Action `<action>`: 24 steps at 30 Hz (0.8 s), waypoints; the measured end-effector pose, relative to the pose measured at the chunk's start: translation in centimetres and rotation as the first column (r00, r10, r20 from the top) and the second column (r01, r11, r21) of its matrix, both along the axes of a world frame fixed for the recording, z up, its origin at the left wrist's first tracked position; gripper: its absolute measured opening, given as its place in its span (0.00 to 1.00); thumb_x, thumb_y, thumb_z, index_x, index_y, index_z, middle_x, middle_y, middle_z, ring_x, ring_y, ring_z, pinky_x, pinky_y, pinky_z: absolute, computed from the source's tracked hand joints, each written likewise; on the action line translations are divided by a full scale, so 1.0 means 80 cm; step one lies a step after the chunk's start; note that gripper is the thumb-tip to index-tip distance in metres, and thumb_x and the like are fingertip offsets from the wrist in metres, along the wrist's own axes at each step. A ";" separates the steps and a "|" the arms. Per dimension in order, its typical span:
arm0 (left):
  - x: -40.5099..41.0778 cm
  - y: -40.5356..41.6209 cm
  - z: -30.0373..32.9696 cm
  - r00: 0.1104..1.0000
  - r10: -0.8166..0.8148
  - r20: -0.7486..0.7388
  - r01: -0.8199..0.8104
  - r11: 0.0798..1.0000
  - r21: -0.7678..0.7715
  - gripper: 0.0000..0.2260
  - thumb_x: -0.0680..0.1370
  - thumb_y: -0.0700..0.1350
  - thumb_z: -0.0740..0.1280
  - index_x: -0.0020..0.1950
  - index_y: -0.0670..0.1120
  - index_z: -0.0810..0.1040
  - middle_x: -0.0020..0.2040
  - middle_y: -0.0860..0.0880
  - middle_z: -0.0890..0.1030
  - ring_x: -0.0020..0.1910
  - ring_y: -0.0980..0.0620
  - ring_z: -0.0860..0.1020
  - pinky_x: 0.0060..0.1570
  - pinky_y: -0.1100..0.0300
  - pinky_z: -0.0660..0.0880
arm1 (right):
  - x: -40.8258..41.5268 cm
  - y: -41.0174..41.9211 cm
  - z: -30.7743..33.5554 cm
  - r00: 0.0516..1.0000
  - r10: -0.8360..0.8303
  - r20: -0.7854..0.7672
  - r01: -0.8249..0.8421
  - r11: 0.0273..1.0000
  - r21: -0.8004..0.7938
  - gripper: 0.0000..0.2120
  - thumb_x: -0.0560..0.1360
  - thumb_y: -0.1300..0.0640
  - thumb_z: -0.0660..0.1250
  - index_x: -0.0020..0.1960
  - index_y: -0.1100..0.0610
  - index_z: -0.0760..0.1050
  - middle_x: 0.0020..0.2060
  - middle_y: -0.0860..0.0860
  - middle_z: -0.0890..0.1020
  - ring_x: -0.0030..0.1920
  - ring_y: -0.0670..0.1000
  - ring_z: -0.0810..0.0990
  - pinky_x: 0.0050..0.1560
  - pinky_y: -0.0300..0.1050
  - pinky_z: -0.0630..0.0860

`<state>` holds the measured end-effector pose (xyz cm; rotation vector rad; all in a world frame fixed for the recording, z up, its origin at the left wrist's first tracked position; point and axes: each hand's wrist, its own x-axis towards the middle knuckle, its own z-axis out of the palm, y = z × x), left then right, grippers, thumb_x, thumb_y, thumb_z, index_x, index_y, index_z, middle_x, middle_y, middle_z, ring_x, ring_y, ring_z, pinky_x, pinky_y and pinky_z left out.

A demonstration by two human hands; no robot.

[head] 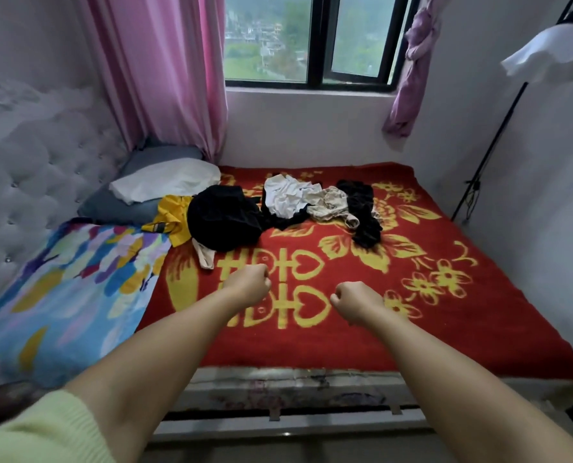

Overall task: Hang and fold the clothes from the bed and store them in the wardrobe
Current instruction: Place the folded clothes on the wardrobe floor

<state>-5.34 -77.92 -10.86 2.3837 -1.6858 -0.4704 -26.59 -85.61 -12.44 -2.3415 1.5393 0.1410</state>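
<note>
Nothing appears to be done yet. The clothes (278,208) are lying in a loose heap in the middle of the frame, toward the far side of the bed (445,329): a black piece (223,218), a yellow one (171,215), a white one (290,197), a beige one (331,203) and another black one (362,215), none folded or hung. The left hand (248,284) and right hand (355,305) are reaching out over the red blanket in the lower middle, fingers curled into fists and gripping nothing, well short of the heap. No wardrobe or hanger is showing, so sorting, folding, hanging and storing are all still left.
</note>
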 end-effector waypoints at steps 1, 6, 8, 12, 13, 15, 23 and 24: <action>0.011 -0.020 -0.005 1.000 -0.001 -0.003 0.001 1.000 0.010 0.12 0.81 0.47 0.57 0.60 0.45 0.74 0.52 0.47 0.79 0.39 0.49 0.77 0.30 0.58 0.69 | 0.010 -0.018 -0.008 1.000 0.001 -0.015 -0.001 1.000 0.007 0.16 0.80 0.48 0.56 0.46 0.57 0.75 0.41 0.51 0.80 0.40 0.53 0.82 0.39 0.45 0.78; 0.051 -0.097 -0.037 1.000 -0.009 -0.026 0.010 0.999 0.035 0.13 0.81 0.47 0.57 0.61 0.45 0.74 0.53 0.48 0.79 0.43 0.49 0.78 0.36 0.54 0.73 | 0.046 -0.114 -0.035 0.999 -0.021 -0.036 0.022 1.000 0.020 0.15 0.79 0.48 0.56 0.47 0.56 0.76 0.43 0.50 0.80 0.42 0.52 0.80 0.37 0.43 0.74; 0.070 -0.130 -0.058 1.000 -0.007 -0.027 0.008 0.998 0.057 0.13 0.81 0.47 0.56 0.63 0.46 0.73 0.50 0.49 0.79 0.39 0.50 0.77 0.31 0.58 0.70 | 0.065 -0.156 -0.054 0.999 -0.015 -0.042 0.016 1.000 0.025 0.15 0.79 0.49 0.56 0.48 0.57 0.77 0.43 0.50 0.80 0.43 0.52 0.79 0.35 0.42 0.72; 0.125 -0.210 -0.107 0.998 0.040 -0.040 -0.033 0.989 0.145 0.16 0.81 0.47 0.55 0.68 0.47 0.69 0.54 0.48 0.78 0.41 0.50 0.77 0.33 0.59 0.69 | 0.122 -0.249 -0.115 0.999 0.034 -0.016 -0.033 0.998 0.055 0.14 0.79 0.52 0.56 0.44 0.58 0.75 0.39 0.50 0.79 0.39 0.52 0.79 0.32 0.43 0.71; 0.138 -0.230 -0.117 0.997 0.065 -0.049 -0.057 0.985 0.161 0.17 0.81 0.47 0.55 0.69 0.47 0.68 0.52 0.48 0.78 0.37 0.51 0.76 0.31 0.59 0.70 | 0.135 -0.270 -0.128 0.998 0.056 -0.020 -0.055 0.996 0.070 0.13 0.79 0.52 0.55 0.44 0.58 0.75 0.38 0.50 0.79 0.38 0.52 0.78 0.32 0.43 0.70; 0.164 -0.277 -0.145 0.990 0.122 -0.064 -0.107 0.972 0.209 0.17 0.82 0.47 0.55 0.71 0.47 0.66 0.52 0.48 0.78 0.33 0.52 0.74 0.31 0.58 0.71 | 0.166 -0.321 -0.163 0.994 0.103 -0.037 -0.098 0.989 0.108 0.13 0.79 0.53 0.54 0.45 0.57 0.75 0.38 0.50 0.79 0.39 0.53 0.78 0.33 0.42 0.71; 0.246 -0.413 -0.262 0.984 0.156 -0.091 -0.119 0.939 0.321 0.16 0.81 0.46 0.55 0.68 0.46 0.68 0.56 0.47 0.78 0.49 0.45 0.78 0.47 0.51 0.76 | 0.290 -0.445 -0.291 0.976 0.199 -0.085 -0.178 0.961 0.210 0.12 0.79 0.55 0.53 0.45 0.57 0.73 0.37 0.49 0.76 0.39 0.53 0.77 0.30 0.41 0.67; 0.260 -0.431 -0.280 0.981 0.165 -0.104 -0.124 0.939 0.321 0.17 0.81 0.46 0.55 0.69 0.46 0.67 0.57 0.46 0.78 0.51 0.45 0.78 0.47 0.51 0.76 | 0.309 -0.459 -0.313 0.981 0.184 -0.067 -0.165 0.961 0.224 0.13 0.79 0.54 0.53 0.50 0.57 0.75 0.41 0.50 0.78 0.43 0.54 0.78 0.32 0.41 0.68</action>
